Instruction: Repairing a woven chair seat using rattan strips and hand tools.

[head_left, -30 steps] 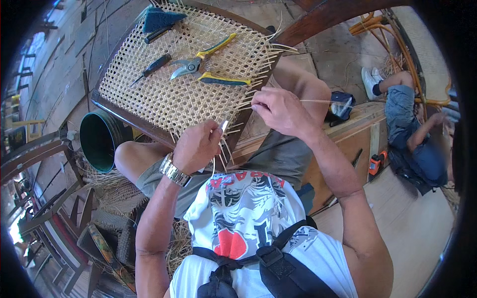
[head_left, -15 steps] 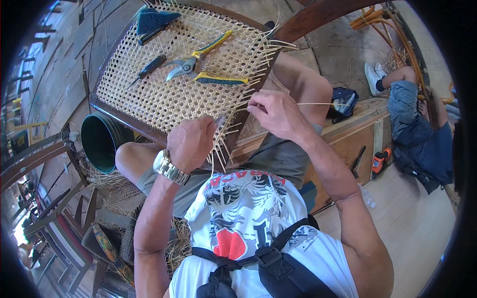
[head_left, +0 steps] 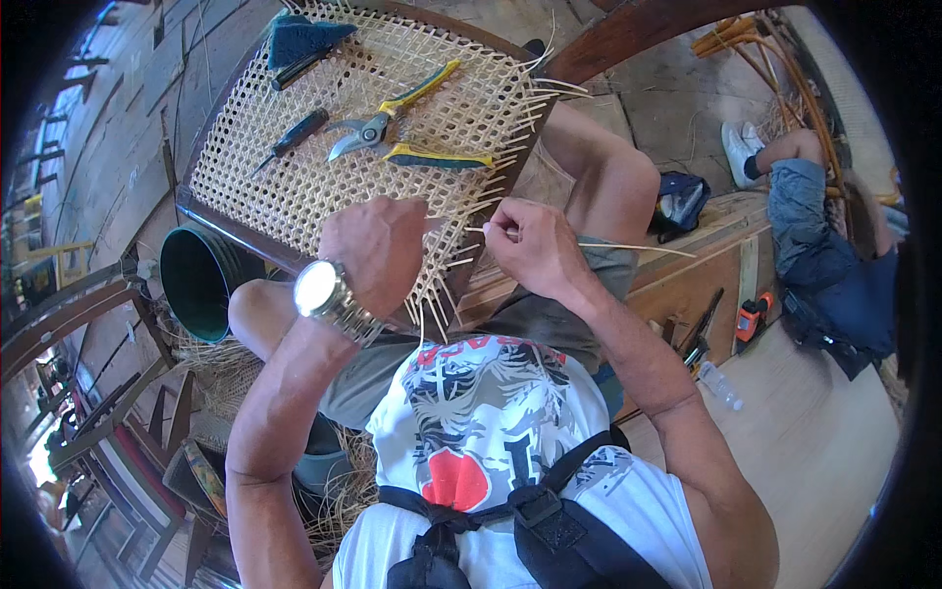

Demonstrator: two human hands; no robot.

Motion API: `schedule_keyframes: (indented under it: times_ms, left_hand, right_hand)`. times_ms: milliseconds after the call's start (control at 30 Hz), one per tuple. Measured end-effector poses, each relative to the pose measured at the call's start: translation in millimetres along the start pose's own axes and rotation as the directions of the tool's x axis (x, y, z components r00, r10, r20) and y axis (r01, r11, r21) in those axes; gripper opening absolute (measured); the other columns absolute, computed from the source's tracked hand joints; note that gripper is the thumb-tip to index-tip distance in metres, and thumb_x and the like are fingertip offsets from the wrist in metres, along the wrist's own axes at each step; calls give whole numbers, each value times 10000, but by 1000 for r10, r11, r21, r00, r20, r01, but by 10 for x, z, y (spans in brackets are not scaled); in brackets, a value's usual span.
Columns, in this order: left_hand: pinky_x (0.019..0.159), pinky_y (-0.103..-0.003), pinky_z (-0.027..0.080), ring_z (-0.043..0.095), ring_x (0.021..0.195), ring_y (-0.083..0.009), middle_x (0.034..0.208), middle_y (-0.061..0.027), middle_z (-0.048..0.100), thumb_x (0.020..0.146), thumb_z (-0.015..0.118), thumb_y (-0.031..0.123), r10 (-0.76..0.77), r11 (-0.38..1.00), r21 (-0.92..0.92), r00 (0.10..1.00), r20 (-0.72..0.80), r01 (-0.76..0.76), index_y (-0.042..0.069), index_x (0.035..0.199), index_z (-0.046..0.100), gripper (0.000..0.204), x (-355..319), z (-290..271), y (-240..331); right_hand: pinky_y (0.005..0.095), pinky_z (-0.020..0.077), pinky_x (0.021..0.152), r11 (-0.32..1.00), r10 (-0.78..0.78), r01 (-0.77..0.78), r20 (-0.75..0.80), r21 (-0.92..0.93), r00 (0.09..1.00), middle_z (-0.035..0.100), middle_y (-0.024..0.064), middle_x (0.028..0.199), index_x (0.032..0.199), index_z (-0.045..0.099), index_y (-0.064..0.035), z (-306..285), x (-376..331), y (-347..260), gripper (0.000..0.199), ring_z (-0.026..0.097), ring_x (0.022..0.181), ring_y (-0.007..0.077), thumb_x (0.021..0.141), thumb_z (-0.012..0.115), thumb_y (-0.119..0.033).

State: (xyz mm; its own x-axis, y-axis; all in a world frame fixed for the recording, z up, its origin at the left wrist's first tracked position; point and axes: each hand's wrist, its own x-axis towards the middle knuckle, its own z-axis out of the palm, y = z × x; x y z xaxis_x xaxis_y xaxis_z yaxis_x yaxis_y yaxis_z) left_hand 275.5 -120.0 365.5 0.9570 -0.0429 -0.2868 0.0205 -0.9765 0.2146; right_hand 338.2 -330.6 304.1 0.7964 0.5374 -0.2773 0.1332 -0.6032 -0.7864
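Observation:
A woven cane seat in a dark wooden frame rests across my knees, loose strand ends sticking out along its right edge. My left hand is closed over the near right part of the weave; a small greyish tip shows by its fingers, too unclear to name. Just off that edge, my right hand pinches a pale cane strand, whose tail trails out to the right. On the weave lie open pruning shears with yellow and dark handles, a dark-handled pointed tool and a blue pad.
A dark green bucket stands left of my knee, with cane scraps around it. At right are a wooden box, a black bag, an orange tool and a clear bottle. Another person sits at far right.
My right hand has moved slightly down and left, and its strand now slants downward. My left hand has shifted a little up and left, its wrist turned.

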Motion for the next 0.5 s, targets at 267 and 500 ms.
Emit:
schedule_keyframes:
  times_ms: [267, 500]
  left_hand:
    - [635, -462, 522, 692, 713, -331, 761, -131, 702, 970, 621, 291, -178, 967, -177, 983, 47, 184, 133, 1015, 740, 202, -281, -2, -30]
    - [650, -453, 532, 697, 714, -334, 756, -129, 705, 970, 625, 292, -218, 941, -264, 976, 13, 214, 140, 1046, 747, 210, -324, 69, -36]
  right_hand:
    - [452, 525, 681, 998, 34, -31, -53, 61, 998, 675, 211, 798, 807, 643, 20, 160, -48, -11, 188, 680, 753, 384, 882, 658, -151]
    - [413, 537, 671, 975, 110, -86, -109, 204, 988, 693, 178, 802, 877, 672, 7, 170, -119, 14, 173, 697, 711, 316, 897, 694, -164]
